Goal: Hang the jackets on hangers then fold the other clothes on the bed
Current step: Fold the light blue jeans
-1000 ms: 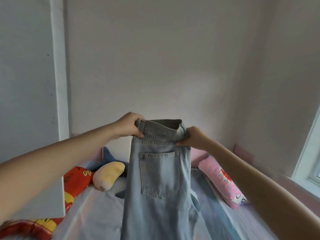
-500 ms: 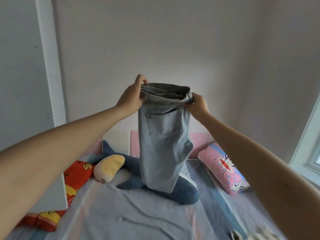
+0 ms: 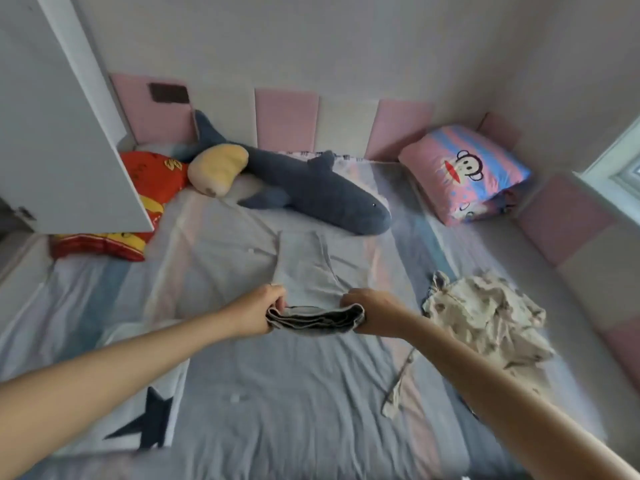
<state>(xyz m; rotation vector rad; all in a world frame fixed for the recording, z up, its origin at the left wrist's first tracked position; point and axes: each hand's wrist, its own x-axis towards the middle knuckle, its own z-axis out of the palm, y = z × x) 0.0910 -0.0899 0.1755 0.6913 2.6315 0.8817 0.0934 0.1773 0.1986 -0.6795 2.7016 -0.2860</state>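
Jeans point(image 3: 308, 271) lie flat mid-bed point(image 3: 277, 393), legs toward the shark plush point(image 3: 311, 188), waistband at the near end. Left hand point(image 3: 258, 311) and right hand point(image 3: 372, 315) each grip a waistband end, fingers curled round the denim. Crumpled garment point(image 3: 485, 317) lies near on the right.

— Where do the jeans point(image 3: 309, 271) lie?
— On the bed point(image 3: 277, 410), the toy shark point(image 3: 311, 188) behind them.
— To their right?
— A crumpled garment point(image 3: 485, 317); a pillow point(image 3: 464, 171) lies behind it, in the corner.
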